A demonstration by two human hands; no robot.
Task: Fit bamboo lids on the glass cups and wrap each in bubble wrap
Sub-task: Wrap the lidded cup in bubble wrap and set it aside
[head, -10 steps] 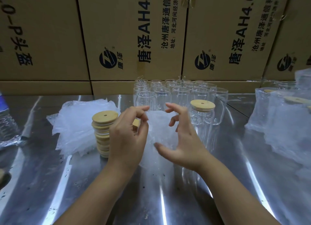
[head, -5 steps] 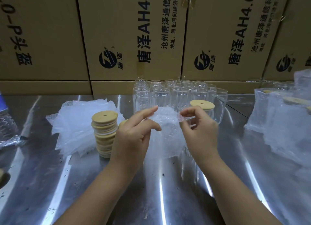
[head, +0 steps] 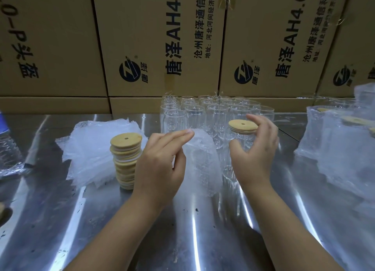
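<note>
1: Two hands are in view. Report the state of each.

2: Left hand [head: 160,165]: the index finger is straight, with its tip touching the top of the bubble wrap piece [head: 199,161]. The thumb is bent below it. Whether finger and thumb actually nip the film cannot be told. Right hand [head: 256,149]: it is curled round the lidded cup [head: 243,138], with the thumb on the near glass wall and the fingertips at the far right rim of the bamboo lid [head: 241,125]. This hand is slightly blurred.

1: Location of the bubble wrap piece?

2: It stands upright at mid-bench with its lower end on the bench [head: 192,230]. It is between the two hands and just left of the lidded cup.

1: Remaining stock?

2: Lid stack [head: 125,161] — just left of the left hand, leaning a little, with a small hole in the top disc. Wrap pile [head: 89,155]: behind and left of the stack, touching it. Open cups [head: 213,112]: in rows at the far edge, directly behind the lidded cup and against the cardboard boxes [head: 162,37]. Wrapped cups [head: 345,149] — at the right edge, with bamboo showing through the film near their tops. Bottle [head: 8,147]: partly in view at the left edge.
</note>
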